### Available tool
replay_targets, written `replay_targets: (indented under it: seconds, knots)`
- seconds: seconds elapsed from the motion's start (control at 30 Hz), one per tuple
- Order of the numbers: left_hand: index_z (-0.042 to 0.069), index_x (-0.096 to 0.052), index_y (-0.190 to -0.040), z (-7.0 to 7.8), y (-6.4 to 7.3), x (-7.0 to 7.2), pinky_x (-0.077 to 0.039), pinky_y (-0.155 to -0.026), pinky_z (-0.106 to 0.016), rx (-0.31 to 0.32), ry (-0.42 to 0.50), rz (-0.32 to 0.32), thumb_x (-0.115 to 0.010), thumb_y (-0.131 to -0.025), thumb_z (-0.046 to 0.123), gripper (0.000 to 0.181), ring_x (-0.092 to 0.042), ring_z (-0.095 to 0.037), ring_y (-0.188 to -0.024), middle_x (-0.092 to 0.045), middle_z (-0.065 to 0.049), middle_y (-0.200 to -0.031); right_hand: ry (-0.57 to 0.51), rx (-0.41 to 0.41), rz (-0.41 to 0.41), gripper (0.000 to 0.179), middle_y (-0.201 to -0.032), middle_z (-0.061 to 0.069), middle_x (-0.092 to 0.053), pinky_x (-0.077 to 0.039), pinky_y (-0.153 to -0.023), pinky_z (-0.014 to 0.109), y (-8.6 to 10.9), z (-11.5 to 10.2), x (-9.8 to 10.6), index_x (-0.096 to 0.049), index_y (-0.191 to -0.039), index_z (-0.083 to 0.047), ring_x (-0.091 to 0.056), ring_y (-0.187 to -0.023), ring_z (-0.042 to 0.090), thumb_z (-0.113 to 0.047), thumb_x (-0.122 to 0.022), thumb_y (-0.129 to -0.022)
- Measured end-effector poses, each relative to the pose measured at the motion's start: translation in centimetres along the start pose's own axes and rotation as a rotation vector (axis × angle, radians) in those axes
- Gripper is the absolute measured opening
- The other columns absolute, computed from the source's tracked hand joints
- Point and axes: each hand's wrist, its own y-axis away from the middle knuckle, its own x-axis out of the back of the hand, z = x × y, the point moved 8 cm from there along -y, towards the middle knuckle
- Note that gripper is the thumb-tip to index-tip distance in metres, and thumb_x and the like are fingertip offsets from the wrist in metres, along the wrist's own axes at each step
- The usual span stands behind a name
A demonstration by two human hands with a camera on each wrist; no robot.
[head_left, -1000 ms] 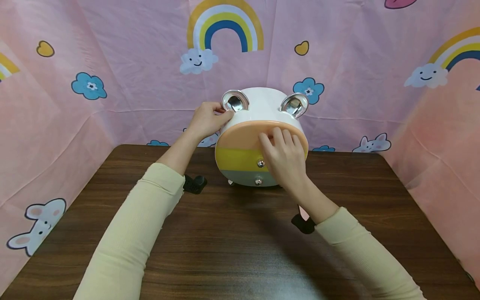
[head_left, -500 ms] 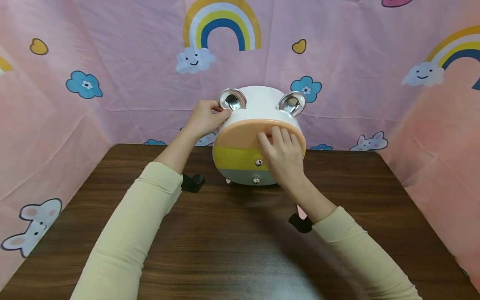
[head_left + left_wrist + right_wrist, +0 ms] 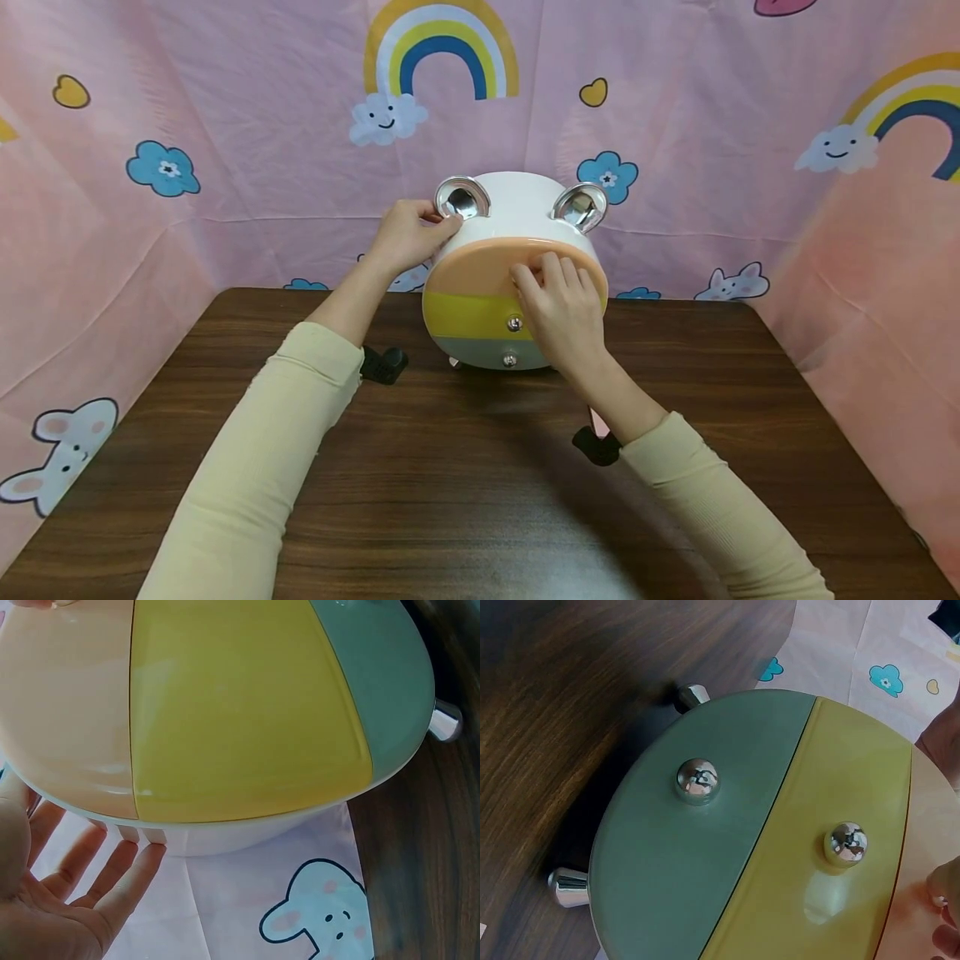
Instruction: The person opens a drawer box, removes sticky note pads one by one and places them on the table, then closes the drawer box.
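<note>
A rounded white storage box point(image 3: 517, 208) with two silver ears stands on the table. Its front has a peach drawer point(image 3: 476, 267) on top, a yellow drawer point(image 3: 465, 315) in the middle and a green drawer point(image 3: 480, 350) at the bottom. My left hand point(image 3: 408, 237) rests on the box's left side, thumb just below the ear; in the left wrist view its fingers point(image 3: 127, 889) reach out nearly straight to the white side. My right hand point(image 3: 566, 312) pinches the peach drawer's knob, mostly hidden by the fingers; a silver glint point(image 3: 939, 901) shows in the right wrist view. All drawers look closed.
Silver knobs sit on the yellow drawer point(image 3: 846, 844) and green drawer point(image 3: 697, 780). Short silver feet point(image 3: 568, 887) carry the box on the dark wooden table point(image 3: 450, 483). Pink printed cloth point(image 3: 285, 125) hangs behind and at both sides.
The head view has shifted slightly. Both hands keep their places on the box, and the drawers look the same.
</note>
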Motion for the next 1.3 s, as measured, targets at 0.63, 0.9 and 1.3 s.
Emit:
replay_targets:
  seconds: [0.63, 0.9, 1.3]
  knots:
    - [0.006, -0.066, -0.091, 0.2, 0.2, 0.0, -0.047, -0.053, -0.022, 0.017, 0.0, -0.007, -0.055, -0.089, 0.036, 0.033, -0.061, -0.018, -0.072, -0.064, -0.01, -0.104, -0.025, 0.07, -0.047, 0.026, -0.098, 0.008, -0.059, -0.04, -0.054, 0.033, 2.5, -0.5, 0.4, -0.062, -0.11, -0.011, -0.054, -0.078, 0.026, -0.015, -0.062, -0.085]
    - [0.005, -0.066, -0.092, -0.1, 0.2, 0.0, -0.047, -0.056, -0.023, 0.026, -0.005, -0.009, -0.055, -0.089, 0.037, 0.034, -0.062, -0.021, -0.077, -0.064, -0.01, -0.106, -0.005, 0.132, -0.107, 0.025, -0.096, 0.008, -0.06, -0.045, -0.058, 0.032, 3.8, -1.5, -0.5, -0.062, -0.104, -0.011, -0.056, -0.08, 0.025, -0.023, -0.068, -0.083]
    - [0.006, -0.066, -0.093, -0.1, 0.2, -0.1, -0.048, -0.059, -0.024, 0.027, 0.006, -0.014, -0.056, -0.089, 0.037, 0.033, -0.062, -0.021, -0.082, -0.064, -0.01, -0.104, 0.044, 0.147, -0.124, 0.017, -0.092, 0.006, -0.057, -0.039, -0.053, 0.031, 4.7, -2.1, -1.8, -0.06, -0.101, -0.011, -0.054, -0.078, 0.025, -0.023, -0.057, -0.088]
